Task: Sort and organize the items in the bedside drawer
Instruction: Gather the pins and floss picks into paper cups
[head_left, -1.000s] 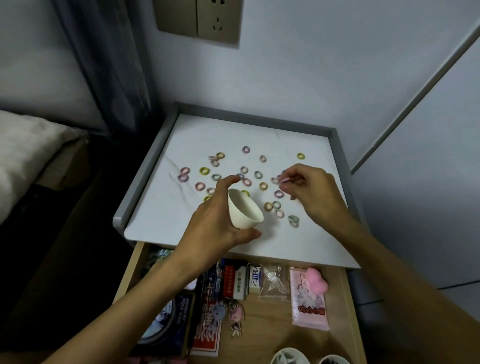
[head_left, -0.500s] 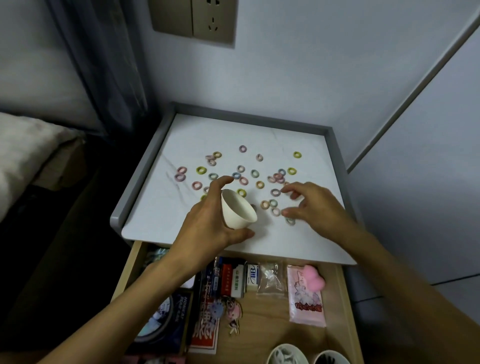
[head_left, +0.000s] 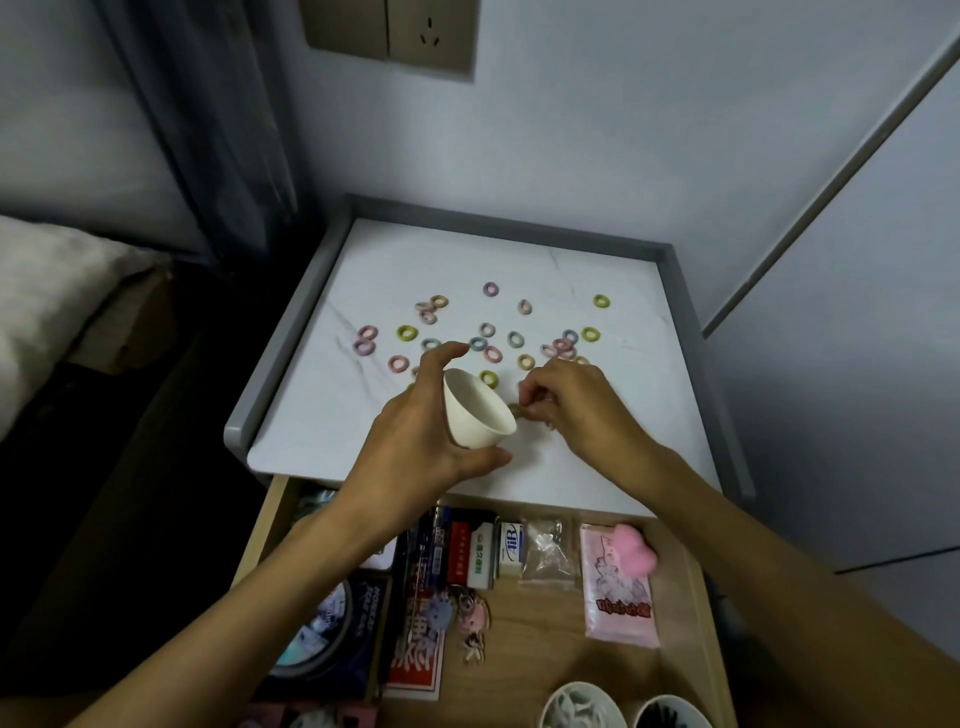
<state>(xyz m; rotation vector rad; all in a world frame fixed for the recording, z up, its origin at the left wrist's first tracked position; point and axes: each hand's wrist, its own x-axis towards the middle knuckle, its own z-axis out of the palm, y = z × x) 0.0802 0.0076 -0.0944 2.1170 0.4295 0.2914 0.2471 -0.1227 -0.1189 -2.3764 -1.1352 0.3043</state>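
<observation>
1. L hand (head_left: 415, 436): fingers (head_left: 448, 354) & thumb curled round white cup (head_left: 475, 413), tilted, mouth twd R hand (head_left: 582, 410). R fingertips (head_left: 535, 389) pinch small item (head_left: 519, 411) at the rim, too blurred to ID.
2. Nightstand top (head_left: 415, 260): both hands over front part.
3. Open drawer (head_left: 530, 639) below: packets, boxes.
4. Coloured rings (head_left: 407, 333) scattered on top, behind hands.

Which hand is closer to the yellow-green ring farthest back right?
Right. The right hand lies in front of the yellow-green ring; the left hand, gripping the white cup, lies farther left.
</observation>
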